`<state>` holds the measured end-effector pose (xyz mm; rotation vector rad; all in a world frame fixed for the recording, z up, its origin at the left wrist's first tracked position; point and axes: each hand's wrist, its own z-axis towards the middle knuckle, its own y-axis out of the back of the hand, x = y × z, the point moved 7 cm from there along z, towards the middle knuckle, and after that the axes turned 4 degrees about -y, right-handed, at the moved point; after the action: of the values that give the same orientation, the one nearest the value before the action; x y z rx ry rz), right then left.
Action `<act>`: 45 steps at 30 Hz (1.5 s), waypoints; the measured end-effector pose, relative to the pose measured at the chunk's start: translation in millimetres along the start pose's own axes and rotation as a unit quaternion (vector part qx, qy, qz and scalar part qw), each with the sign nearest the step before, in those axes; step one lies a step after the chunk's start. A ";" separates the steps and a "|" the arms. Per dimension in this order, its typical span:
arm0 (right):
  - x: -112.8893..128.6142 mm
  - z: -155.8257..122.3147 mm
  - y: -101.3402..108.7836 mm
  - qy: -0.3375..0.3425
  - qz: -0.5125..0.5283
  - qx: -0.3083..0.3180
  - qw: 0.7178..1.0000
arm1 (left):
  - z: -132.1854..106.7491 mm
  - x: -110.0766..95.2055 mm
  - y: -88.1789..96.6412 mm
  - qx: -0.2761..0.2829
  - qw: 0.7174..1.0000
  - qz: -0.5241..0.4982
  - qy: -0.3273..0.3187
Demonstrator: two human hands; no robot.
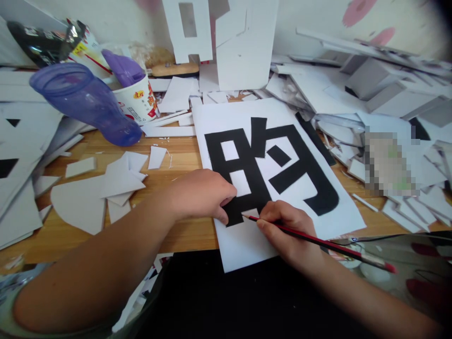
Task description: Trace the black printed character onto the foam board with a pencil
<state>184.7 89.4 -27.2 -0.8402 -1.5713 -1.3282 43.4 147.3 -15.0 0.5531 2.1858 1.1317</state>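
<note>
A large black cut-out character [254, 181] lies on a white sheet [339, 223] at the front of the wooden table. My left hand [203, 195] is closed, its fingers bent down and thumb and fingertips pressed on the lower left part of the black shape. In my right hand [287, 230] is a red and black pencil [318, 241] with a pink eraser end, gripped near its point. The pencil tip touches or nearly touches the bottom edge of the black shape, at a small white notch. The white sheet overhangs the table's front edge.
A purple translucent bottle [88, 106] leans beside a paper cup [139, 101] at the back left. White board scraps [81, 197] lie left, with more piled on the right. A blurred-out object [390, 162] rests there. Cut white panels [245, 56] stand against the wall.
</note>
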 end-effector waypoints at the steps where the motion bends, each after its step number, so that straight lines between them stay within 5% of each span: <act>1: 0.3 0.5 -0.8 -0.006 -0.010 0.002 1.000 | -0.3 -0.1 0.0 0.003 1.000 -0.003 0.001; 29: 12.1 -1.3 -2.2 0.072 -0.076 0.040 0.994 | -0.4 -1.1 0.9 0.006 1.000 -0.004 0.006; 35: 8.7 -3.0 1.6 0.030 -0.041 0.009 0.999 | 0.4 -1.5 1.6 0.001 1.000 -0.003 0.001; 39: 6.5 -3.6 4.9 0.021 -0.033 -0.031 0.999 | -1.3 -1.1 0.9 -0.002 1.000 -0.004 -0.008; 45: 8.0 -1.3 0.3 0.050 -0.043 -0.001 0.998 | -6.0 -11.5 4.8 -0.022 0.997 -0.030 -0.072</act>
<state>182.2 87.8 -19.7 -0.7041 -1.5428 -1.4109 48.1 139.6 -4.5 0.5294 2.0366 1.0718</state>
